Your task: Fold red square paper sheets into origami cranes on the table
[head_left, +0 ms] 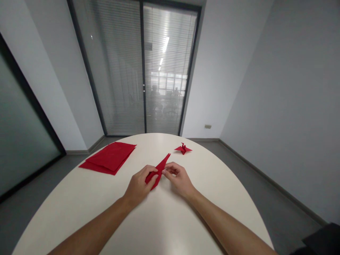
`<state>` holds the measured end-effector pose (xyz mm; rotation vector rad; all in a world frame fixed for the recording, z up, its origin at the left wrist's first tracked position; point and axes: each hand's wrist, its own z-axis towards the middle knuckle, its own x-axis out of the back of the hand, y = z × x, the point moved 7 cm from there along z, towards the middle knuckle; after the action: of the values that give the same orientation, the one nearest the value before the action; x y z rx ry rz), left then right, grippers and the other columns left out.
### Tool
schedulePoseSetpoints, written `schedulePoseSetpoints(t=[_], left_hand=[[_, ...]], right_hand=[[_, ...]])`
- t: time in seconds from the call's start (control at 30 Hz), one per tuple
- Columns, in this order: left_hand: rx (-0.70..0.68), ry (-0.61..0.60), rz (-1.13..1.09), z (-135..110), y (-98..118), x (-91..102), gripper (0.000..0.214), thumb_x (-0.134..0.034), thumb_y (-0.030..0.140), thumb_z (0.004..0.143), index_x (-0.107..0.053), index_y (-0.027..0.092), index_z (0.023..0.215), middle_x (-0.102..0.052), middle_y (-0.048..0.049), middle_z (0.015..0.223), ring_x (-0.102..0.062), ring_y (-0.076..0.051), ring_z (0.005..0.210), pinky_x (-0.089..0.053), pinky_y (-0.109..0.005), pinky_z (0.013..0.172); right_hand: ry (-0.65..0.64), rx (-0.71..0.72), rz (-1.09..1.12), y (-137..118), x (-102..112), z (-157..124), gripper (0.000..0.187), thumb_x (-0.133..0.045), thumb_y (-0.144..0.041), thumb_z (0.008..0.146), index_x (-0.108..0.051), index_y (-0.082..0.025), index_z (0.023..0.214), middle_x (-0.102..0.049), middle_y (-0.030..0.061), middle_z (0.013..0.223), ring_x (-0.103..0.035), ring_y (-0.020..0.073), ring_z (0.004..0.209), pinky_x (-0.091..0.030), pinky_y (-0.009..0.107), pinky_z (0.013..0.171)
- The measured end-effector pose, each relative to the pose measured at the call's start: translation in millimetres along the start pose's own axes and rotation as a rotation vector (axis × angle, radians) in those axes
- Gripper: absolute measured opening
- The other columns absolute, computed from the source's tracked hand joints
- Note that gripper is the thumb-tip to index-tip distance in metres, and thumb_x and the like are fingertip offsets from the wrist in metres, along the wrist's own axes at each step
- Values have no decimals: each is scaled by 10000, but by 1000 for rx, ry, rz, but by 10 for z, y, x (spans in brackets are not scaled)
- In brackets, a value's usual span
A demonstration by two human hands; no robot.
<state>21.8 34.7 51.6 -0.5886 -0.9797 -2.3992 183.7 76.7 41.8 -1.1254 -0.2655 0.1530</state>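
A folded piece of red paper [161, 165], long and narrow with a split tip pointing away to the upper right, is between my hands over the table. My left hand [140, 184] is closed on its near left part, with fingers on top and the thumb along the near side. At its right edge, my right hand [177, 177] has thumb and fingertips pinched together on the paper. Beyond my right hand stands a finished red paper crane [183, 149] with its wings spread.
Red paper sheets [111, 157] lie in an overlapping stack at the table's far left. The white round table [164, 226] has its curved edge at the back and sides. Behind it are a glass partition with blinds [122, 78] and grey walls.
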Motion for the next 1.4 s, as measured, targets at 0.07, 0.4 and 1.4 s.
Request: schedulePoseSetpoints(t=[0.07, 0.4, 1.4], left_hand=[[3, -8, -21, -1, 0, -8, 135, -538, 254, 957, -596, 233, 1077, -693, -37, 1042, -675, -186, 966, -537, -320, 888], [16, 33, -92, -22, -54, -15, 250, -563, 227, 947, -551, 229, 1197, -655, -59, 1127, -651, -191, 1016, -544, -338, 902], [450, -61, -541, -23, -279, -215, 296, -657, 359, 830, -634, 159, 1048, -751, -53, 860, -710, -187, 751, -560, -295, 696]], right_hand=[[-10, 2, 14, 3, -6, -5, 250, -742, -433, 836, -701, -214, 948, -744, 34, 900, -687, 182, 791, -547, 335, 785], [-140, -88, 120, 26, -171, -52, 291, -781, -437, 805, -705, -193, 943, -765, 62, 953, -711, 210, 876, -549, 388, 873], [-154, -288, 261, 281, -109, 1, 388, -827, -462, 727, -684, -143, 893, -702, 11, 724, -608, 115, 600, -454, 254, 605]])
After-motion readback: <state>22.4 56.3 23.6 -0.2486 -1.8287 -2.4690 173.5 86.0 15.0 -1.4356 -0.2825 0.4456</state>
